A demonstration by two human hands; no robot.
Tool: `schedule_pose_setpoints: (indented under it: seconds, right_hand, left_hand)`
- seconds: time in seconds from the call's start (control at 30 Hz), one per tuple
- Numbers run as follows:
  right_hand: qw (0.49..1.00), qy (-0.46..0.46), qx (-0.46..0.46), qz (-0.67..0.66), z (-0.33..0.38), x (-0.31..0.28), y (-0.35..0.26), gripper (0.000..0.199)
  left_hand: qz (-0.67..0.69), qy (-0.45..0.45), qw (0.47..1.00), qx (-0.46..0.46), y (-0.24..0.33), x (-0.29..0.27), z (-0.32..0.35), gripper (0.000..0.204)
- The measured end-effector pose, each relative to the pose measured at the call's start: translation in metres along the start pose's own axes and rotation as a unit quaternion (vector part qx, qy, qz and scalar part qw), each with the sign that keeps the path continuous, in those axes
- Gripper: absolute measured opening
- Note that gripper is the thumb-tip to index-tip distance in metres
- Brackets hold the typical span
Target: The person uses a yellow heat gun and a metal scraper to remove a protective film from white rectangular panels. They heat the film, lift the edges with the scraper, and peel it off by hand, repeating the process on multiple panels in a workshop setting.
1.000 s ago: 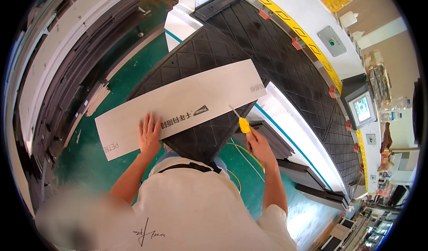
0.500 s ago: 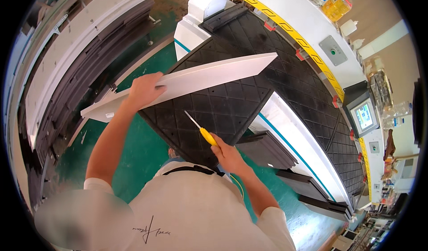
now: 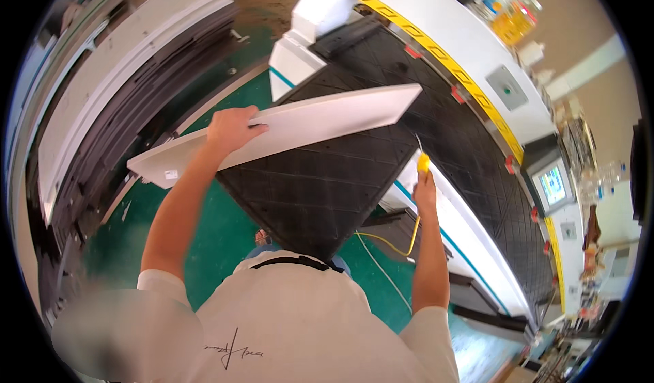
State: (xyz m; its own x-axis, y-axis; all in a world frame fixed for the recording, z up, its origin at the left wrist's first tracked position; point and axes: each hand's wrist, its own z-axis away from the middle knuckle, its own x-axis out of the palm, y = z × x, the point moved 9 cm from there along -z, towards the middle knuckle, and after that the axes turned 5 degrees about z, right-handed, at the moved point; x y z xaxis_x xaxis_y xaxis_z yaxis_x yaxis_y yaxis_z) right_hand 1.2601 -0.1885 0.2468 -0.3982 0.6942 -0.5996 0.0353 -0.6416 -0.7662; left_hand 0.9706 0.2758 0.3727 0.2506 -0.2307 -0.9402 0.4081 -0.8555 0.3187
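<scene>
A long pale board [image 3: 327, 123] is tilted up over the black padded machine bed [image 3: 306, 199]. Its left end reaches past the bed's edge. My left hand [image 3: 233, 130] grips its upper edge, the thumb lying on the face towards me. Out to the right, my right hand [image 3: 425, 191] is closed round a yellow air blow gun [image 3: 423, 162] with a thin metal nozzle. The nozzle points away from me, over the bed and apart from the board. From this hand a yellow hose [image 3: 388, 244] loops down towards my waist.
Stacked panels [image 3: 129, 63] stand at the left. A white machine beam with a yellow strip [image 3: 443, 55] curves along the far right, carrying a control screen [image 3: 552, 182] and bottles [image 3: 512, 22]. Dark boards [image 3: 477, 294] lean below the white side rail [image 3: 470, 240].
My right hand has swung right and away from me with the air blow gun, drawing the hose into view. My left hand and the board have shifted slightly.
</scene>
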Motion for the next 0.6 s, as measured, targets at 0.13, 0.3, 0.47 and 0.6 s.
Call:
schedule_pose_setpoints:
  seconds: [0.13, 0.3, 0.47, 0.6]
  right_hand:
    - [0.987, -0.162, -0.018, 0.008, 0.06, 0.083, -0.013, 0.043]
    - [0.94, -0.208, -0.257, 0.084, 0.152, 0.199, -0.103, 0.049]
    - [0.839, -0.295, -0.451, 0.074, 0.239, 0.29, -0.216, 0.05]
    - [0.767, -0.358, -0.479, 0.233, 0.274, 0.358, -0.255, 0.048]
  left_hand:
    - [0.003, -0.05, 0.998, -0.029, -0.006, 0.007, 0.004, 0.046]
    - [0.101, -0.057, 0.993, -0.008, -0.021, 0.011, -0.012, 0.054]
    - [0.089, -0.064, 0.993, -0.049, -0.038, 0.011, -0.008, 0.054]
    - [0.096, -0.114, 0.985, -0.089, -0.034, 0.015, -0.004, 0.056]
